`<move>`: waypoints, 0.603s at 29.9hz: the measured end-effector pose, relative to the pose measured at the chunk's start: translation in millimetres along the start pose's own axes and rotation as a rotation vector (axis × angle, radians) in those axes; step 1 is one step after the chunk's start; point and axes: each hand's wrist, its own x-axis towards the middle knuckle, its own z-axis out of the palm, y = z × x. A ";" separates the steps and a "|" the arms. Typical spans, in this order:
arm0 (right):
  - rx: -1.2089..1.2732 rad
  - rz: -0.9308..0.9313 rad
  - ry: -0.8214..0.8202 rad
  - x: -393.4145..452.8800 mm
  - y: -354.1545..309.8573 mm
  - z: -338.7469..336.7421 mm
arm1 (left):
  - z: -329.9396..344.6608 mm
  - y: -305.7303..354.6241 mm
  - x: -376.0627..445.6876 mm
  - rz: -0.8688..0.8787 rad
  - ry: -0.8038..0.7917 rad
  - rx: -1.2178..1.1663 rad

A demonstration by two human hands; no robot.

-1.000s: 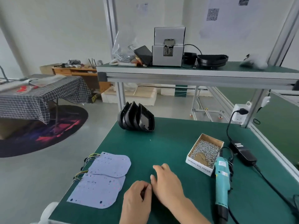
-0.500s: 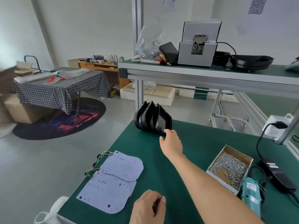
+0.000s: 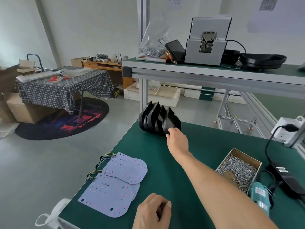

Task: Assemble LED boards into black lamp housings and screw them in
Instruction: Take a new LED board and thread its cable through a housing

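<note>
LED boards [image 3: 115, 184] lie overlapped at the green bench's [image 3: 206, 151] near left edge. Left hand [image 3: 152, 212] rests beside them, fingers curled, holding nothing visible. Right hand [image 3: 177, 139] reaches to the row of upright black housings [image 3: 158, 119], fingertips gripping the nearest one. Screw box [image 3: 239, 169] sits right.

Four black lamp housings [image 3: 158, 119] are standing in a fanned row, the nearest one touching the right hand [image 3: 177, 139]. Two LED boards [image 3: 115, 184] are lying overlapped, left of that hand. One box of screws [image 3: 239, 169] and one electric screwdriver [image 3: 260, 195] are sitting to its right.
</note>
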 end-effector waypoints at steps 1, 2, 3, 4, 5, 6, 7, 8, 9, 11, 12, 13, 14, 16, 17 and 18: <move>0.006 -0.008 0.021 -4.0 3.7 -3.3 | -0.2 0.9 -0.4 -0.003 0.004 -0.002; 0.011 -0.011 0.042 -8.7 7.8 -7.5 | -0.5 1.5 -0.9 -0.014 0.006 -0.006; 0.009 -0.012 0.063 -14.8 11.6 -13.4 | -0.9 2.2 -1.8 -0.028 0.007 -0.009; -0.004 -0.016 0.082 -22.9 14.8 -20.9 | -1.7 3.2 -2.4 -0.039 0.009 -0.012; -0.028 -0.023 0.090 -33.0 16.9 -29.4 | -2.2 4.0 -3.0 -0.047 0.013 -0.014; -0.061 -0.032 0.085 -45.3 18.3 -38.4 | -2.4 4.5 -3.3 -0.054 0.016 -0.013; -0.092 -0.046 0.070 -60.7 19.2 -47.9 | -2.6 4.9 -4.0 -0.063 0.015 -0.011; -0.119 -0.072 0.058 -78.7 19.8 -57.7 | -2.9 5.2 -4.5 -0.071 0.009 -0.006; -0.143 -0.114 0.059 -100.3 20.0 -67.8 | -3.7 5.5 -5.2 -0.080 0.000 0.002; -0.178 -0.230 0.110 -150.8 19.8 -89.7 | -5.6 5.2 -6.5 -0.090 -0.018 0.013; -0.198 -0.285 0.131 -178.1 19.1 -99.9 | -6.5 5.1 -7.2 -0.089 -0.023 0.008; -0.215 -0.327 0.130 -203.8 17.4 -108.1 | -7.5 5.6 -7.7 -0.090 -0.028 -0.006; -0.233 -0.356 0.116 -227.9 16.4 -113.4 | -8.3 7.1 -8.1 -0.095 -0.031 -0.020; -0.291 -0.396 0.075 -265.8 15.4 -119.0 | -9.4 10.7 -7.9 -0.107 -0.035 -0.025; -0.330 -0.423 0.059 -279.7 15.5 -119.4 | -10.0 12.1 -8.0 -0.116 -0.048 -0.027; -0.371 -0.441 0.047 -290.1 14.8 -119.1 | -10.6 13.3 -8.5 -0.123 -0.072 -0.038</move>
